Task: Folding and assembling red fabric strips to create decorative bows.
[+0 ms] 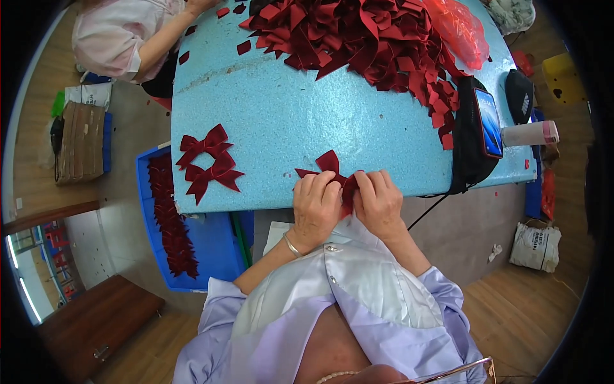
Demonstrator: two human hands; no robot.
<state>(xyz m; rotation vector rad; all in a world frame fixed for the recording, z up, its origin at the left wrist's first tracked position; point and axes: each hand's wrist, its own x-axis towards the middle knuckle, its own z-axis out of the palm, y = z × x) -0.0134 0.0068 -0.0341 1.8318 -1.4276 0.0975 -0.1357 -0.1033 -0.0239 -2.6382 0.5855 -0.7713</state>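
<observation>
My left hand [314, 208] and my right hand [378, 203] meet at the near edge of the light blue table [307, 115]. Both pinch a dark red ribbon bow [329, 164] between them; its loops and a tail stick out above my fingers, the middle is hidden by them. Two finished dark red bows [208, 161] lie side by side on the table to my left. A large heap of dark red ribbon pieces [364, 38] covers the far part of the table.
A blue bin [217, 243] with several dark red bows stands on the floor at my left. A phone [489, 121] lies on a black pouch at right, beside a white bottle [531, 133]. Another person [128, 38] sits at the far left. A red plastic bag [460, 29] lies far right.
</observation>
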